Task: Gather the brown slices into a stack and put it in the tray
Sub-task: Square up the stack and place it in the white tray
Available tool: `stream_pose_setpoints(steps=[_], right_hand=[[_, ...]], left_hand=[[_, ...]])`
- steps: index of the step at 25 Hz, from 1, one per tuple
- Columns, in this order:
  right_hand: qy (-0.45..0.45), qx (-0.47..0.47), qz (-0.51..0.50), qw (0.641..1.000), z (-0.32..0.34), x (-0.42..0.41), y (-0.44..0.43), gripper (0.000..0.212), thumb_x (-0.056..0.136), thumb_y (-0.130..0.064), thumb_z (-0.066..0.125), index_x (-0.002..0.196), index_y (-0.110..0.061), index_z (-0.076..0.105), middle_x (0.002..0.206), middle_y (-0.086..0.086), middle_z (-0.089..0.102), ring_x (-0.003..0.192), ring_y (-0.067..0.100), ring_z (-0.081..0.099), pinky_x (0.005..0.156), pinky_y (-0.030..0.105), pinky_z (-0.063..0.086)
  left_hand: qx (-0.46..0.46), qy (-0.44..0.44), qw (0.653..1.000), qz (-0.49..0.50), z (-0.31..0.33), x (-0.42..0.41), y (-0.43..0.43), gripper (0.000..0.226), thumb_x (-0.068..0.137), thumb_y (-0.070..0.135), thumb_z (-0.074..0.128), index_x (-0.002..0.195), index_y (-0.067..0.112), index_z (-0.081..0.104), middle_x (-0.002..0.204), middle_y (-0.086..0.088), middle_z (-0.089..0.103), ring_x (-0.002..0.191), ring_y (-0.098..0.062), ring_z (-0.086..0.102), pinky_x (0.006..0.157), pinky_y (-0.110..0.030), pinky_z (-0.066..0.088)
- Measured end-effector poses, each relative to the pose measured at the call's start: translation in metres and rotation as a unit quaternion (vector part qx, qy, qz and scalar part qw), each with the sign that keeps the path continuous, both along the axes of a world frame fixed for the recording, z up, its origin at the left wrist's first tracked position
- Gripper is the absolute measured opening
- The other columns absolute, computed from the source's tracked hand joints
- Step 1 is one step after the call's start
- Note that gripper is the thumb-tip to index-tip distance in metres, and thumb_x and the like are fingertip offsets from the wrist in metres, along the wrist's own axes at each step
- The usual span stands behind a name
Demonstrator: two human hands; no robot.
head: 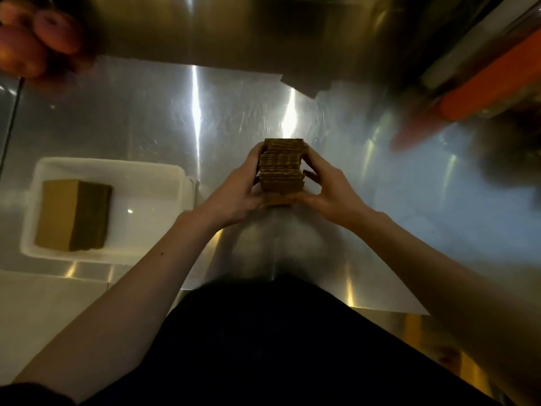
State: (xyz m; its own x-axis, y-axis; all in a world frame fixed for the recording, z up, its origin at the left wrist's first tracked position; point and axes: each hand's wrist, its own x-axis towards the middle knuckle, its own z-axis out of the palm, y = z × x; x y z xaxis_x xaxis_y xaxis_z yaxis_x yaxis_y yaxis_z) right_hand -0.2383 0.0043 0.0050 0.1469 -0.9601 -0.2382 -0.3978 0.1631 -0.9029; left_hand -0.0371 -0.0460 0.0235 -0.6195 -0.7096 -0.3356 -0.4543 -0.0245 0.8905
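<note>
A stack of thin brown slices (281, 168) stands on the steel counter in the middle of the view, its edges uneven. My left hand (240, 189) presses against its left side and my right hand (325, 189) against its right side, both clasped around it. To the left sits a white tray (117, 168) on the counter. Inside it, at its left end, rests a neat brown block of slices (73, 215). The stack in my hands is apart from the tray, to its right.
The steel counter (146, 112) runs back to a steel wall. Reddish round fruit (44, 36) lies at the far left corner. An orange-edged container (483, 83) and a dark blurred object (509, 153) stand at the right. A dark flat piece (304, 83) lies at the back.
</note>
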Motion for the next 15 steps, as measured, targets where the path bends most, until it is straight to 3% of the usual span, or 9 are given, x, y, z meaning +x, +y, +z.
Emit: stream_pose_setpoints(steps=[2, 4, 6, 9, 11, 14, 15], right_hand=[[0.003, 0.003, 0.008, 1.0, -0.012, -0.004, 0.004, 0.085, 0.08, -0.054, 0.067, 0.148, -0.039, 0.018, 0.144, -0.033, 0.034, 0.132, -0.006, 0.035, 0.108, 0.02, 0.035], [0.008, 0.007, 0.022, 1.0, -0.021, -0.007, 0.008, 0.094, 0.083, -0.05, 0.067, 0.152, -0.029, 0.007, 0.148, -0.021, 0.034, 0.133, -0.004, 0.036, 0.109, 0.018, 0.032], [0.013, 0.011, 0.043, 0.999, -0.027, -0.009, 0.01, 0.099, 0.086, -0.039, 0.068, 0.153, -0.024, -0.002, 0.144, -0.027, 0.032, 0.129, -0.011, 0.036, 0.102, 0.007, 0.029], [0.015, 0.01, 0.06, 0.998, -0.034, -0.011, 0.011, 0.105, 0.088, -0.026, 0.068, 0.151, -0.016, -0.015, 0.144, -0.026, 0.031, 0.127, -0.009, 0.041, 0.099, 0.007, 0.031], [0.011, -0.003, 0.066, 0.998, -0.037, -0.012, 0.011, 0.104, 0.088, -0.022, 0.067, 0.15, -0.013, -0.016, 0.147, -0.023, 0.032, 0.128, -0.004, 0.043, 0.101, 0.01, 0.032], [0.01, -0.007, 0.077, 0.997, -0.037, -0.015, 0.007, 0.102, 0.089, -0.023, 0.066, 0.15, -0.01, -0.015, 0.143, -0.04, 0.019, 0.128, -0.01, 0.038, 0.102, 0.009, 0.03], [0.012, -0.007, 0.077, 0.997, -0.038, -0.016, 0.008, 0.101, 0.089, -0.022, 0.066, 0.15, -0.009, -0.014, 0.143, -0.039, 0.02, 0.127, -0.01, 0.039, 0.103, 0.01, 0.031]], left_hand=[[-0.018, -0.008, 1.0, 0.001, -0.006, -0.009, 0.009, 0.086, 0.083, 0.049, 0.067, 0.146, 0.042, 0.009, 0.143, 0.007, 0.045, 0.127, 0.002, 0.05, 0.111, -0.023, 0.039], [-0.025, -0.016, 1.0, -0.002, -0.016, -0.015, 0.018, 0.095, 0.088, 0.036, 0.069, 0.152, 0.033, -0.002, 0.153, 0.0, 0.037, 0.133, -0.005, 0.046, 0.11, -0.015, 0.034], [-0.03, -0.025, 0.999, -0.012, -0.026, -0.022, 0.022, 0.103, 0.091, 0.02, 0.068, 0.155, 0.02, -0.013, 0.162, -0.01, 0.022, 0.144, -0.019, 0.036, 0.118, -0.026, 0.03], [-0.032, -0.034, 0.999, -0.003, -0.032, -0.03, 0.025, 0.109, 0.09, 0.006, 0.065, 0.152, 0.021, -0.023, 0.164, -0.016, 0.014, 0.147, -0.029, 0.031, 0.12, -0.048, 0.027], [-0.035, -0.04, 0.999, 0.007, -0.033, -0.031, 0.026, 0.11, 0.09, 0.004, 0.065, 0.151, 0.023, -0.025, 0.164, -0.015, 0.016, 0.145, -0.028, 0.034, 0.119, -0.047, 0.029], [-0.043, -0.043, 0.998, 0.01, -0.036, -0.033, 0.025, 0.108, 0.091, 0.006, 0.064, 0.151, 0.013, -0.025, 0.165, -0.013, 0.015, 0.146, -0.024, 0.033, 0.12, -0.041, 0.027], [-0.05, -0.042, 0.998, 0.007, -0.037, -0.033, 0.025, 0.108, 0.091, 0.006, 0.064, 0.151, 0.012, -0.026, 0.165, -0.015, 0.013, 0.146, -0.025, 0.032, 0.12, -0.042, 0.026]])
